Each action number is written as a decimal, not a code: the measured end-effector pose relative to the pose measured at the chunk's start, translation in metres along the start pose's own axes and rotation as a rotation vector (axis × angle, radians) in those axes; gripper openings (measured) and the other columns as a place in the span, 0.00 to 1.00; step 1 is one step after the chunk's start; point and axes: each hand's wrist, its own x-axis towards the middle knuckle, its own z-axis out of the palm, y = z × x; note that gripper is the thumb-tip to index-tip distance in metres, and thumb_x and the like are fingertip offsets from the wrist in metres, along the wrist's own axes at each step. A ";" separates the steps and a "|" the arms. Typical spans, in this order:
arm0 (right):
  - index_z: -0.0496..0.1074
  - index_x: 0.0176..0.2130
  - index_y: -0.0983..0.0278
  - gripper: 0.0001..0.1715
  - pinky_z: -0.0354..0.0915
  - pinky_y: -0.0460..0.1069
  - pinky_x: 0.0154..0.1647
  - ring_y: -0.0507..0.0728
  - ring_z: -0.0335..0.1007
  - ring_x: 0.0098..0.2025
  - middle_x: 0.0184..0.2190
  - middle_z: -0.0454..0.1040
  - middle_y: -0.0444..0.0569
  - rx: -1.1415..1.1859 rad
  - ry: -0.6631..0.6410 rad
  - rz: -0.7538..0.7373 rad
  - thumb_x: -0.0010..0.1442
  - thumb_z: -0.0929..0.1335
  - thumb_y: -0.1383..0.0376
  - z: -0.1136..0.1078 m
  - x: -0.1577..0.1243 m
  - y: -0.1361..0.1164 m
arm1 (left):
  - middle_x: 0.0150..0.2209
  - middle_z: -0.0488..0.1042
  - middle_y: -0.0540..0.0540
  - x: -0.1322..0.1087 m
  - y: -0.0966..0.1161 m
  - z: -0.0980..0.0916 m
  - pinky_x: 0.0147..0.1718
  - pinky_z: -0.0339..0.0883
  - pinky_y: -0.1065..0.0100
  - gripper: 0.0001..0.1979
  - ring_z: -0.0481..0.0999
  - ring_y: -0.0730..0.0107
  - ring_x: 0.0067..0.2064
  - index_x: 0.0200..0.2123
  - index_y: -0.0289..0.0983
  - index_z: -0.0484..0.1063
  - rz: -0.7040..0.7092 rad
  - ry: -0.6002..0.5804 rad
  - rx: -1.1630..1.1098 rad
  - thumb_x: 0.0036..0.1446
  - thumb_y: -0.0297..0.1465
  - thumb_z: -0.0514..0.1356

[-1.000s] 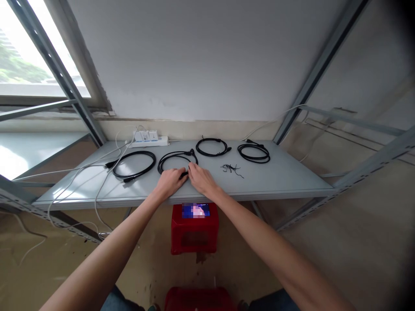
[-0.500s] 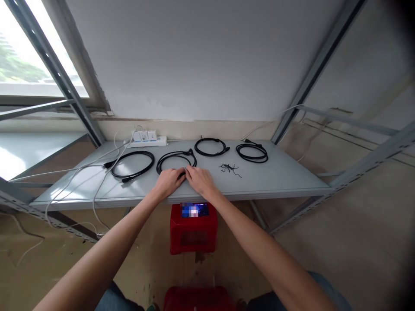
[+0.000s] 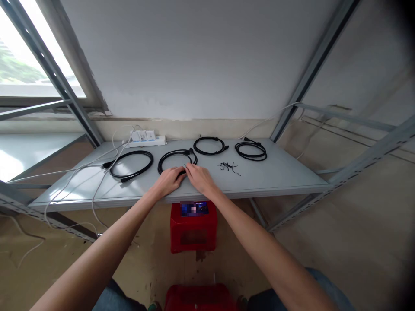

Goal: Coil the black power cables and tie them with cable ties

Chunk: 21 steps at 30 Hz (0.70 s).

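Note:
A coiled black cable (image 3: 159, 165) lies on the grey shelf, its plug ends at the far right of the loop. My left hand (image 3: 170, 179) is closed around the loop's near side. Close beside it, my right hand (image 3: 199, 178) pinches at the same spot, where a thin dark tip like a tie's end pokes out; the fingers hide most of it. To the right lies a small pile of thin black ties (image 3: 229, 167). Other coiled black cables rest around: a left coil (image 3: 152, 162), a back coil (image 3: 209, 153) and a right coil (image 3: 251, 158).
A white power strip (image 3: 149, 141) with plugged-in adapters stands at the shelf's back left, and white cords (image 3: 94, 190) hang over the front edge. Metal uprights flank the shelf (image 3: 275, 179). Below, a lit phone (image 3: 201, 208) sits on a red stool (image 3: 193, 231).
My fingers have shifted slightly at the coil's near side, and the coil has moved a little to the right. The view has tilted slightly; the other cables stay put.

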 end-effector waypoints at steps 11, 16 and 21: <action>0.74 0.44 0.62 0.16 0.56 0.48 0.36 0.58 0.76 0.38 0.38 0.81 0.53 0.042 -0.013 0.109 0.76 0.59 0.61 -0.001 0.004 0.002 | 0.39 0.82 0.40 0.000 0.002 0.000 0.36 0.62 0.65 0.15 0.81 0.54 0.40 0.45 0.41 0.74 -0.035 0.008 0.033 0.72 0.39 0.49; 0.76 0.33 0.62 0.16 0.56 0.47 0.34 0.56 0.74 0.35 0.32 0.81 0.51 0.255 0.045 0.227 0.71 0.64 0.63 0.003 0.011 0.001 | 0.38 0.82 0.40 0.000 -0.001 0.002 0.36 0.62 0.65 0.14 0.81 0.55 0.41 0.43 0.40 0.74 0.000 0.023 0.011 0.72 0.37 0.50; 0.71 0.21 0.64 0.18 0.58 0.44 0.27 0.51 0.67 0.23 0.18 0.74 0.46 0.732 0.006 0.530 0.62 0.66 0.69 0.003 0.017 -0.013 | 0.37 0.81 0.41 -0.001 -0.001 0.000 0.37 0.62 0.65 0.13 0.81 0.57 0.40 0.41 0.40 0.74 0.010 0.025 -0.011 0.71 0.35 0.49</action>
